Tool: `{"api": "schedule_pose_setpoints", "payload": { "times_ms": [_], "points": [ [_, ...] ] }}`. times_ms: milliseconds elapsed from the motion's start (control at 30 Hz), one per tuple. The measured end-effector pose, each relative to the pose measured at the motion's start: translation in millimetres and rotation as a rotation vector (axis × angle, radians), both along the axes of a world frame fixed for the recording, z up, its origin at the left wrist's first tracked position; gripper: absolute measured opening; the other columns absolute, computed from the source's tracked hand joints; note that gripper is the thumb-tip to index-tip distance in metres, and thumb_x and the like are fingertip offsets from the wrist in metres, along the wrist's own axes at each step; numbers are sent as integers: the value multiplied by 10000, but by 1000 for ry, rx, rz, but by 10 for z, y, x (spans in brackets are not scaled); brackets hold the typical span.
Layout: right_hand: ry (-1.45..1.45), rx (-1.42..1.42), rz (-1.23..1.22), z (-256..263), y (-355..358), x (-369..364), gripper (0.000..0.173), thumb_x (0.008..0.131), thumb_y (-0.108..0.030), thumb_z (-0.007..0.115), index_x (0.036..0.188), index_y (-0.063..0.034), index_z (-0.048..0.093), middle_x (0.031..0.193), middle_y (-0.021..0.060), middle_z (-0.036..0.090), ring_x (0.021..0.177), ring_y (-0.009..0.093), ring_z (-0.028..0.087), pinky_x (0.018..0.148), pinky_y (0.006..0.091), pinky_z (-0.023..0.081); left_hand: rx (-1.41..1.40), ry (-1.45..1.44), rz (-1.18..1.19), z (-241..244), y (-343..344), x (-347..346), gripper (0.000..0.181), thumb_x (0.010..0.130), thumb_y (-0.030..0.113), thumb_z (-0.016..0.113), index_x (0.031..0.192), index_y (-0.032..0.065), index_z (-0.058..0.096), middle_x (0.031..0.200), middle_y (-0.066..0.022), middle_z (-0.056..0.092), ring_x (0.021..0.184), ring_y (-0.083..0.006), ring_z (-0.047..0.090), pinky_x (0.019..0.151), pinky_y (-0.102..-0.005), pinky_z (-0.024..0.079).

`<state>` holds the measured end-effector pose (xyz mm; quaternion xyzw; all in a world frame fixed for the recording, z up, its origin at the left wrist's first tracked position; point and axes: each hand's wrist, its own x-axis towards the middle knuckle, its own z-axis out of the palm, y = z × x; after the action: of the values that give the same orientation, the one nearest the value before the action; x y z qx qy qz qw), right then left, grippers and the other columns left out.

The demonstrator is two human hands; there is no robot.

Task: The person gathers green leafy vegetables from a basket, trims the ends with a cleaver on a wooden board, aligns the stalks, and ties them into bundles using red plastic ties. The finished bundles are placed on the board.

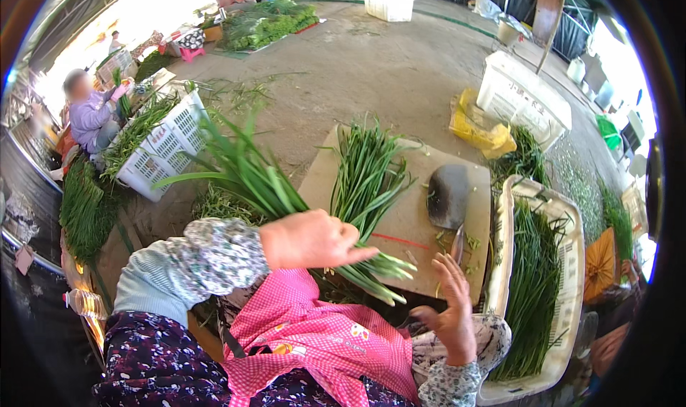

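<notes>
My left hand point(311, 239) is closed around a bunch of garlic chives point(252, 179), whose pale stem ends point right and whose green leaves fan out to the upper left, partly blurred. Raised with its fingers apart, my right hand point(453, 310) holds nothing and is close to the stem ends. In front of me is a board point(396, 203). On it lie a pile of garlic chives point(370, 176), a cleaver point(449, 197) with its handle towards my right hand, and a red strip point(399, 240).
At my right stands a white plastic crate point(571, 278) full of chives. A slatted white basket point(161, 155) of greens is at left, near a seated person point(91, 109). Further off are a yellow bag point(479, 123), a large white crate point(522, 93) and piled greens point(268, 24).
</notes>
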<state>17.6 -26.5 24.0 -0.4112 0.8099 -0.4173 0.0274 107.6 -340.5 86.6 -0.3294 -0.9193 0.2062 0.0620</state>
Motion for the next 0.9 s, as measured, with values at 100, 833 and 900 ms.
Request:
{"api": "schedule_pose_setpoints", "payload": {
  "times_ms": [100, 833, 900],
  "points": [
    [45, 133, 112, -335, -236, 53, 1314, 491, -450, 978, 1537, -5, 319, 1428, 264, 516, 1384, 384, 447, 1141, 491, 322, 93, 12, -94, -117, 152, -116, 585, 879, 171, 563, 1461, 193, 512, 871, -56, 563, 602, -146, 612, 465, -289, 510],
    [-1310, -307, -133, -1110, -1259, -269, 380, 905, -57, 703, 1233, -41, 511, 880, 77, 605, 634, 203, 649, 535, 365, 580, 296, 221, 114, -53, -332, -1177, 948, 759, 37, 754, 1563, 320, 339, 1622, -63, 304, 1532, -283, 232, 1258, -559, 167],
    [-1475, -303, -168, -1289, -1289, -304, 321, 894, -89, 731, 1149, -18, 548, 851, 98, 624, 658, 236, 670, 566, 412, 603, 529, 21, 270, -309, -406, -955, 1026, 719, 54, 817, 1587, 267, 312, 1627, -101, 286, 1524, -341, 232, 1254, -533, 199]
  ]
}}
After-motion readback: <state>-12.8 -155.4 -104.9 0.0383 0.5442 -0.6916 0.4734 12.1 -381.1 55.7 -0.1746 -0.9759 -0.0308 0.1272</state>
